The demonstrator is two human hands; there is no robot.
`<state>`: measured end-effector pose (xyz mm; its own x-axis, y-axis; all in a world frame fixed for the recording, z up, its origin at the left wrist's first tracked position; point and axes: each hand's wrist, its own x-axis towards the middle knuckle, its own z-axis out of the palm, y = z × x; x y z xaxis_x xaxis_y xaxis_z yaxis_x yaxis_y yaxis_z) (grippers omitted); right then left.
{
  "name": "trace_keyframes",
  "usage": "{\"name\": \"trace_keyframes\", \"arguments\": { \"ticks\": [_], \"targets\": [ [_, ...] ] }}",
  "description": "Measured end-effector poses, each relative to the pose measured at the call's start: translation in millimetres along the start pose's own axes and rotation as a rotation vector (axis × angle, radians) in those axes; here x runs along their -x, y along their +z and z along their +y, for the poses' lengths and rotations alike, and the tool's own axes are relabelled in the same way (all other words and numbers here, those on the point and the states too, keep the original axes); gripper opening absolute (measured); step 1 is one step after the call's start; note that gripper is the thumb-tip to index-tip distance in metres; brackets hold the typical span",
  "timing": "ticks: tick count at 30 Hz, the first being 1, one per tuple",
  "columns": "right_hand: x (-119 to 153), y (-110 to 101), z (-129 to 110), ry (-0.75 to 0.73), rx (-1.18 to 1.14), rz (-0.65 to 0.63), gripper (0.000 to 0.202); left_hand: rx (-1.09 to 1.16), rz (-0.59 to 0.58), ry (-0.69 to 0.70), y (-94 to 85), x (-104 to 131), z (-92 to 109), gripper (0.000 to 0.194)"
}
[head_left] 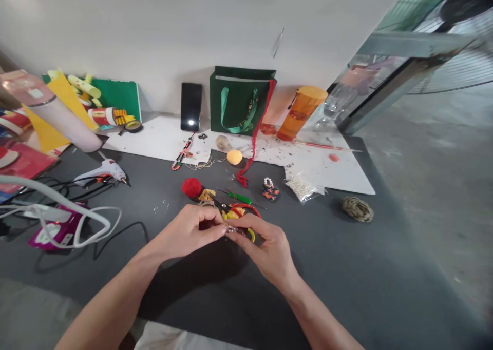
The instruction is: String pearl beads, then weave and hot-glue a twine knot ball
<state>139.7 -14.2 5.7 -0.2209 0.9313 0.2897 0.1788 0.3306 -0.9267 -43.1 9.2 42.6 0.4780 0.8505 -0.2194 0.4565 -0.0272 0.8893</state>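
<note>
My left hand [198,232] and my right hand [267,245] meet above the dark table, thumbs and forefingers closed. Between their fingertips is a small piece with silvery beads [231,229], partly covered by the fingers; its exact kind is unclear. Just behind them lie scissors [252,207] with red and yellow handles, partly hidden by my hands. A thin tool with a green handle [239,198] rests beyond these. To its left sits a red yarn ball [191,188]. A colourful charm with a loop of white beads [270,190] lies farther right, beside a clear bag of white beads [302,188].
A glue gun [102,171], cables and a purple box [57,227] crowd the left. Along the wall stand a phone [191,107], a green gift bag [234,101] and an orange bottle [301,114]. A twine bundle [358,209] lies near the right edge.
</note>
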Motion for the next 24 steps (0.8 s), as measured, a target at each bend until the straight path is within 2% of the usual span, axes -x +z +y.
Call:
{"name": "trace_keyframes", "arguments": {
  "ticks": [4,11,15,18,21,24],
  "targets": [
    [3.5,6.2,-2.6,-0.05,0.083,0.018,0.008,-0.08,-0.051,-0.028,-9.4,8.3,1.9,0.022],
    [4.5,8.2,-2.6,-0.09,0.15,-0.064,0.011,-0.179,-0.105,-0.08,-11.8,11.5,-6.6,0.022],
    [7.7,13.8,-5.1,0.003,0.119,-0.15,0.009,-0.23,-0.092,-0.099,-7.9,24.8,-7.0,0.021],
    [13.0,20.7,-10.3,0.079,0.081,-0.222,0.008,-0.371,-0.034,-0.112,-2.3,43.8,-2.8,0.022],
    [19.0,26.9,-13.3,0.042,0.115,-0.287,0.011,-0.511,0.004,-0.127,7.2,60.1,0.0,0.022],
    [22.6,30.7,-10.5,-0.001,0.178,-0.304,0.015,-0.603,0.03,-0.113,16.1,64.0,-3.1,0.023]
  ]
}}
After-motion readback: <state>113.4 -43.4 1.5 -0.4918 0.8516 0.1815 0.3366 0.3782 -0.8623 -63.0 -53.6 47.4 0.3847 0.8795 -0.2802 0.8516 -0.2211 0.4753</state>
